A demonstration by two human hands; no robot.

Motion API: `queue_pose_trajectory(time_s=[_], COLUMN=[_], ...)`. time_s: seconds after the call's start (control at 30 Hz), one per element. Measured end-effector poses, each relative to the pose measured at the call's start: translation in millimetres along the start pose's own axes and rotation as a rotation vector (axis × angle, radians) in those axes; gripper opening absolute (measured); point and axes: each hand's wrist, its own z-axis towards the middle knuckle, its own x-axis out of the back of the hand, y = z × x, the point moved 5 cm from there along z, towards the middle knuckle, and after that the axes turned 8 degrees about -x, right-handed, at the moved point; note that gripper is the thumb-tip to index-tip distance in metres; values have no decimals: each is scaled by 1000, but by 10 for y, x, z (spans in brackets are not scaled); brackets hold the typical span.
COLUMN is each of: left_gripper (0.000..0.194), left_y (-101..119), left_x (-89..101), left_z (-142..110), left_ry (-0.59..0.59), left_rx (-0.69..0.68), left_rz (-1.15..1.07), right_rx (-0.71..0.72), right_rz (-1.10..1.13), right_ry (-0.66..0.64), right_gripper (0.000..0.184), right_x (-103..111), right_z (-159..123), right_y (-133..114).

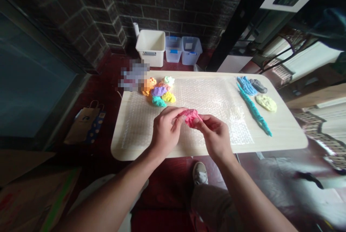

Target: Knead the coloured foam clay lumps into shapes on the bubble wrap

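Between my two hands a pink lump of modelling clay (191,117) is held above the table, its surface creased. My left hand (167,125) pinches its left side, and my right hand (215,133) grips the right side with thumb and fingers. Beneath them a sheet of bubble wrap (205,95) covers the middle of the table (286,131). Beyond my left hand sits a cluster of clay lumps, among them purple clay (159,91), yellow clay (169,97), teal clay (159,101) and orange clay (147,87).
At the table's right lie a long turquoise clay roll (254,109), blue clay (246,85), grey clay (258,85) and pale yellow clay (266,103). A white bin (150,46) and two clear boxes (173,49) stand behind. Paper bags (85,124) rest on the floor at left.
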Motion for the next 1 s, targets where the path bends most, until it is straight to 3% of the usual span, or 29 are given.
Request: queue_pose_trajectory(time_s=[0.23,0.37,0.5,0.7,0.83,0.9,1.0], left_gripper=[22,12,14,36,57,56,40], left_y=[-233,-255,-247,-185,-195,-225,-268], left_x=[-205,-217,-198,-237,-275,-304,-285], left_z=[-31,14,26,-52,-121,-146,-139], left_ry=[188,263,243,121,72,20,16], left_rx=[421,514,484,388,403,422,393], left_rz=[-848,-1040,-1003,-804,-668,-591,-513], right_rx=[-9,154,245,141,202,290,407], right_rz=[151,-101,-392,-249,-384,-555,-741], right_ry=[-25,-22,24,10,12,42,45], right_gripper=[26,36,32,46,44,38,33], right_x=[-60,-84,-97,-43,10,18,-20], right_z=[13,-68,-143,-87,-63,-78,-114], right_y=[-18,-64,-87,-22,-39,-84,-149])
